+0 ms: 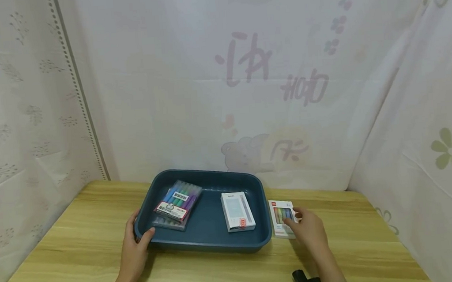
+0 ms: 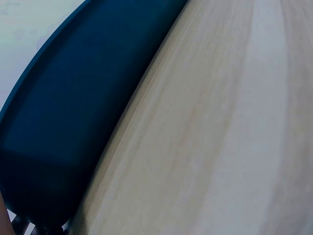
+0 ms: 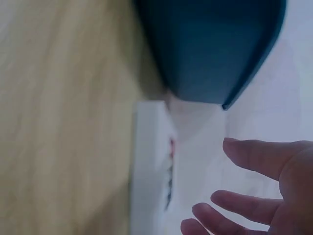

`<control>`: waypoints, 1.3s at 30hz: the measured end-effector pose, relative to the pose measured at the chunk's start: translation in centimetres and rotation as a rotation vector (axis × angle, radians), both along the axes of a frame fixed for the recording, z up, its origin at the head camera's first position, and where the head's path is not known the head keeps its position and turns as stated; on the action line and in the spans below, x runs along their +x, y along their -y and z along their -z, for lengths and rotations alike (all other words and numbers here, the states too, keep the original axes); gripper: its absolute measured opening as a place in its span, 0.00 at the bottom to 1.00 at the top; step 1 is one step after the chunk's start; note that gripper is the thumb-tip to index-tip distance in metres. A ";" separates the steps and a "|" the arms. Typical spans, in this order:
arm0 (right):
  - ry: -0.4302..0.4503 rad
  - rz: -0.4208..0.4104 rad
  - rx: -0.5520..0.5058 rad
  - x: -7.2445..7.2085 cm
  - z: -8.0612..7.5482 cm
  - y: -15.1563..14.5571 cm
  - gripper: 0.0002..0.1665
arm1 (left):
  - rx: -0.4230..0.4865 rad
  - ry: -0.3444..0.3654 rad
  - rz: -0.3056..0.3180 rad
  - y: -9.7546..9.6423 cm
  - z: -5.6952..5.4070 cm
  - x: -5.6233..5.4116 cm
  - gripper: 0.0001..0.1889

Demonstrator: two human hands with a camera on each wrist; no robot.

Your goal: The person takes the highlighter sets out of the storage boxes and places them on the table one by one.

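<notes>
A dark blue tray (image 1: pixel 206 245) sits on the table. My left hand (image 1: pixel 134 248) grips its near left corner, thumb over the rim and fingers round the outside; the tray's wall (image 2: pixel 83 98) fills much of the left wrist view. To the tray's right lies a flat white box (image 1: pixel 283 232) with coloured sticks pictured or showing on its front. Over that box is my right hand (image 1: pixel 309 229). The right wrist view shows its thumb and fingers spread, apart from the white box (image 3: pixel 146 166). Inside the tray are clear packs of coloured pens (image 1: pixel 180 200) and another white box (image 1: pixel 235 209).
A black elbow-shaped piece (image 1: pixel 304 281) is beside my right wrist at the table's near side. Behind the wooden table (image 1: pixel 196 271) hangs a pale printed curtain (image 1: pixel 174 96), which also covers both sides.
</notes>
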State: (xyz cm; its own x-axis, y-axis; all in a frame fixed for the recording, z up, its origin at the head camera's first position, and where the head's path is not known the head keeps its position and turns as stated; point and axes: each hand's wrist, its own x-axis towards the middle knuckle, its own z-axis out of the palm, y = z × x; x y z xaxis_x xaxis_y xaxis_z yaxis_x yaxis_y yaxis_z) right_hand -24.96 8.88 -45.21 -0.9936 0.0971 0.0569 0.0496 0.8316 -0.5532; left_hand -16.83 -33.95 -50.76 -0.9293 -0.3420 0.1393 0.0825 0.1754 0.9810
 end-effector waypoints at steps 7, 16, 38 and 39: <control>-0.071 -0.066 -0.035 0.8 -1.3 0.5 0.34 | -0.024 0.009 -0.005 -0.1 0.2 0.1 0.36; -0.104 -0.094 -0.058 1.2 -4.0 1.9 0.33 | -0.006 0.007 -0.018 -0.4 0.3 0.1 0.36; -0.110 -0.200 -0.277 1.3 -6.7 9.1 0.29 | -0.014 0.034 -0.026 -0.3 0.1 0.0 0.36; -0.102 -0.215 -0.299 1.3 -6.4 9.4 0.30 | -0.021 0.037 -0.029 -0.2 0.1 0.0 0.36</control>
